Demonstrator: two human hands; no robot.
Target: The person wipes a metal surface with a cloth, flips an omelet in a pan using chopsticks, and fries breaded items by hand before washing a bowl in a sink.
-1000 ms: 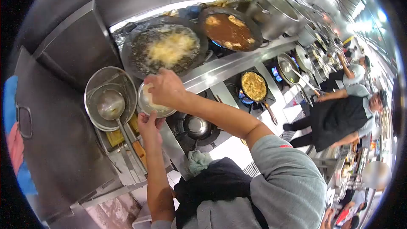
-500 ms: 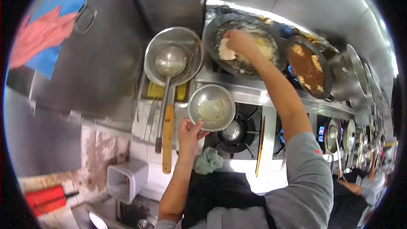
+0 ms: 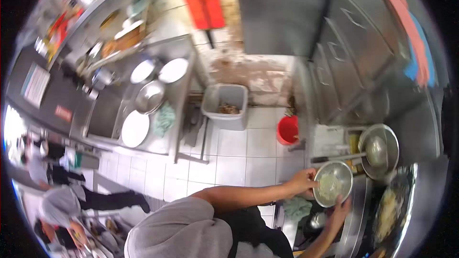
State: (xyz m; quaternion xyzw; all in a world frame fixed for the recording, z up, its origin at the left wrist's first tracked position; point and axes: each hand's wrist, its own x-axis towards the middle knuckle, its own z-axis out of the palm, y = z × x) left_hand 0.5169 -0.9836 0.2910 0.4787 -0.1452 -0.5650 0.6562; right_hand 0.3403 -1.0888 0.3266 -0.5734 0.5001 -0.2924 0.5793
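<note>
Beside the stove, both hands held the bowl [image 3: 333, 183]: left hand [image 3: 301, 181] gripped its near rim, right hand [image 3: 340, 208] gripped its lower edge. Bowl had pale batter residue inside. Strainer pan [image 3: 380, 150] with ladle sat just beyond the bowl; wok [image 3: 394, 210] with frying food lay right of it. Green cloth [image 3: 296, 207] lay below the bowl. Grey bin [image 3: 225, 106] and red bucket [image 3: 288, 130] stood on floor, well apart from the bowl.

The right hand [image 3: 340, 209] left the wok [image 3: 393, 210] — now at the bowl [image 3: 333, 183].
</note>
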